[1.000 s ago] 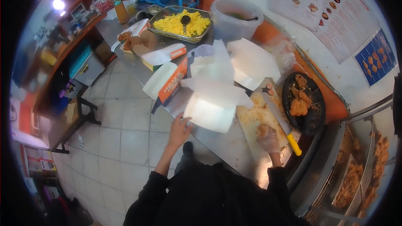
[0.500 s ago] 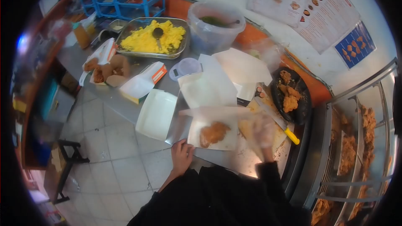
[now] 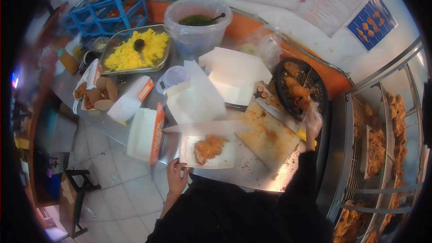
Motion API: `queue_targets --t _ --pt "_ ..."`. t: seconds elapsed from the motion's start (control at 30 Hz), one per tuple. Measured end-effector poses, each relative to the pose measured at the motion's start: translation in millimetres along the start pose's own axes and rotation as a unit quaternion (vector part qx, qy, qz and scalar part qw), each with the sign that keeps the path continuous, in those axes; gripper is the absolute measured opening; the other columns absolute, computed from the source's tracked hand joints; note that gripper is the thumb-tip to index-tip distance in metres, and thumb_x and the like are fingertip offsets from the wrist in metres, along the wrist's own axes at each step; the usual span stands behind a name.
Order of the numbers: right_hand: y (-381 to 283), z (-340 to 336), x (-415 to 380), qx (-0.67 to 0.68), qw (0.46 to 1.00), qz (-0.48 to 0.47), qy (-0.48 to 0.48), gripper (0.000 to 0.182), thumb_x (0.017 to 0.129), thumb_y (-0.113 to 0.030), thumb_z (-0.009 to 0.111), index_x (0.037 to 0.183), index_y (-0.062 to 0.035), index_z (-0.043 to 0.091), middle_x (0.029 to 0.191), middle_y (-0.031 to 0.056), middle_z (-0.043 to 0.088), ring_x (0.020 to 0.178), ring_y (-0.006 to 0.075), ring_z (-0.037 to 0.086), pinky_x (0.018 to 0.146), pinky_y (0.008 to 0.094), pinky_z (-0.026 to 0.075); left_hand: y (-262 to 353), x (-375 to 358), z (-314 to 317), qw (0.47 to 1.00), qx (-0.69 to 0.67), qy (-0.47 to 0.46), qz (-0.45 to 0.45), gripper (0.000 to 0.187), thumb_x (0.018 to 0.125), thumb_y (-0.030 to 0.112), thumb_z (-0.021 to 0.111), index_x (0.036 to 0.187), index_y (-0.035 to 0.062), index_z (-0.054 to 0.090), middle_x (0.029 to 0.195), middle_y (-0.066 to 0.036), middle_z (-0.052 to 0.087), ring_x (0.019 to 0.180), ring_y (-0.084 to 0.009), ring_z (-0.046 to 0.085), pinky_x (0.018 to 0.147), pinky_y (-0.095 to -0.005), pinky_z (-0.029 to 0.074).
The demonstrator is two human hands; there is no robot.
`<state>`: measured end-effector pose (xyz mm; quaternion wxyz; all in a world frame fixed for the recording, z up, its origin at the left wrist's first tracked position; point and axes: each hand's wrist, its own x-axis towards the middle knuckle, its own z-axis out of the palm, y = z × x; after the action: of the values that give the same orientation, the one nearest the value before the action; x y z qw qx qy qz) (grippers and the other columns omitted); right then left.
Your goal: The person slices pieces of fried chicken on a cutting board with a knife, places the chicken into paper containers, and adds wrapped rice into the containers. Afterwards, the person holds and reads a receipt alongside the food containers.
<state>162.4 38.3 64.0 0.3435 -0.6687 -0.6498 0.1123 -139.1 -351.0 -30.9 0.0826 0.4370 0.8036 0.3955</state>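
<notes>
An open white paper box (image 3: 225,158) with a piece of fried chicken (image 3: 209,149) inside sits at the counter's front edge. My left hand (image 3: 177,175) pinches its near left corner. Out to the right, my right hand (image 3: 311,123), in a clear plastic glove, reaches into a black dish (image 3: 320,91). Its fingers close on the near end of a piece of fried chicken (image 3: 300,93) there; the glove partly hides the grip. A knife's yellow handle (image 3: 302,134) shows beneath that hand. Left of it lies a crumb-covered cutting board (image 3: 269,132).
Other open boxes (image 3: 143,135) crowd the counter's left and middle. Behind them stand a glass tray (image 3: 158,65) of yellow food, a lidless bucket (image 3: 198,36) and a blue rack (image 3: 110,15). A heated cabinet (image 3: 348,153) with fried chicken borders the right side. Scissors (image 3: 261,91) lie near the dish.
My right hand has moved from over the cutting board to the black dish on the right. My left hand stays at the box's corner. The view has shifted to the right.
</notes>
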Motion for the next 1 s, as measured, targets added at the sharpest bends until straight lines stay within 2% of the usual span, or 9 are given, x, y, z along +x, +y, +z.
queue_targets --t 0.07,0.17,0.23,0.3,0.4,0.5,0.8,0.87,1.0 --pt "49.9 -3.6 -15.0 -0.115 0.982 -0.150 0.023 0.025 0.077 -0.018 0.056 0.092 0.0016 0.060 0.074 0.0118 0.058 0.072 0.0204 0.056 0.066 0.0285 0.042 4.4 -2.2 0.8 0.999 0.033 0.021 0.007 0.024 0.073 0.012 0.060 0.096 0.0083 0.054 0.109 -0.017 0.042 0.102 -0.0317 0.041 0.087 -0.0395 0.033" --pt "39.8 -18.4 -65.8 0.109 0.950 -0.292 0.005 0.033 0.075 -0.017 0.057 0.104 -0.0009 0.055 0.089 0.0132 0.058 0.078 0.0220 0.056 0.064 0.0326 0.044 30.8 -2.3 -3.3 0.988 0.092 0.097 0.072 0.029 0.073 0.010 0.058 0.102 0.0059 0.051 0.111 -0.017 0.040 0.105 -0.0331 0.039 0.089 -0.0437 0.031" --pt "40.0 -20.7 -89.7 -0.085 0.918 -0.343 -0.180 0.046 0.073 -0.021 0.058 0.116 -0.0076 0.045 0.109 0.0158 0.046 0.095 0.0296 0.047 0.077 0.0405 0.038 54.0 5.5 -3.7 0.960 0.124 0.155 0.197 0.029 0.073 0.006 0.055 0.102 0.0050 0.049 0.107 -0.015 0.043 0.101 -0.0334 0.041 0.088 -0.0468 0.032" --pt "48.8 -24.9 -97.4 -0.271 0.815 -0.373 -0.352 0.062 0.071 -0.025 0.059 0.127 -0.0142 0.034 0.129 0.0184 0.033 0.111 0.0373 0.037 0.091 0.0485 0.032 84.9 25.2 8.8 0.949 0.079 0.162 0.259 0.029 0.071 0.007 0.057 0.099 0.0062 0.051 0.105 -0.013 0.046 0.096 -0.0319 0.044 0.084 -0.0453 0.034" --pt "81.4 -37.7 -51.8 -0.072 0.911 -0.312 -0.262 0.064 0.069 -0.030 0.060 0.127 -0.0201 0.035 0.133 0.0186 0.026 0.117 0.0430 0.025 0.098 0.0495 0.020 144.4 61.7 42.0 0.921 -0.029 0.153 0.356 0.028 0.067 0.007 0.060 0.094 0.0086 0.055 0.096 -0.009 0.052 0.085 -0.0284 0.049 0.076 -0.0409 0.040" --pt "74.7 -21.7 -18.2 -0.233 0.913 -0.245 -0.229 0.057 0.068 -0.030 0.061 0.121 -0.0193 0.042 0.118 0.0182 0.043 0.109 0.0353 0.040 0.091 0.0430 0.032 199.4 97.4 88.8 0.923 -0.088 0.080 0.366 0.020 0.067 0.007 0.061 0.088 0.0087 0.059 0.093 -0.008 0.054 0.084 -0.0268 0.051 0.073 -0.0363 0.041" --pt "111.8 11.4 -4.2 0.003 0.926 -0.103 -0.364 0.044 0.068 -0.026 0.062 0.110 -0.0161 0.051 0.100 0.0153 0.055 0.096 0.0297 0.051 0.081 0.0377 0.042 274.4 172.8 164.1 0.928 -0.134 0.002 0.347 0.020 0.082 0.014 0.050 0.100 0.0073 0.054 0.101 -0.010 0.052 0.097 -0.0279 0.048 0.085 -0.0381 0.037" --pt "107.6 -16.3 0.7 -0.088 0.884 -0.366 -0.279 0.022 0.072 -0.021 0.058 0.092 -0.0135 0.057 0.080 0.0111 0.058 0.079 0.0270 0.056 0.067 0.0357 0.046 287.9 176.5 160.8 0.914 -0.093 0.029 0.394 0.032 0.086 0.023 0.044 0.113 0.0065 0.047 0.116 -0.014 0.043 0.113 -0.0297 0.037 0.096 -0.0423 0.027" --pt "92.6 -32.5 2.2 -0.143 0.831 -0.430 -0.324 0.010 0.075 -0.018 0.051 0.076 -0.0081 0.053 0.079 0.0118 0.057 0.077 0.0290 0.056 0.066 0.0387 0.045 264.8 185.9 196.4 0.932 -0.009 0.010 0.361 0.044 0.088 0.028 0.038 0.124 0.0033 0.035 0.128 -0.018 0.031 0.123 -0.0299 0.024 0.101 -0.0446 0.016"
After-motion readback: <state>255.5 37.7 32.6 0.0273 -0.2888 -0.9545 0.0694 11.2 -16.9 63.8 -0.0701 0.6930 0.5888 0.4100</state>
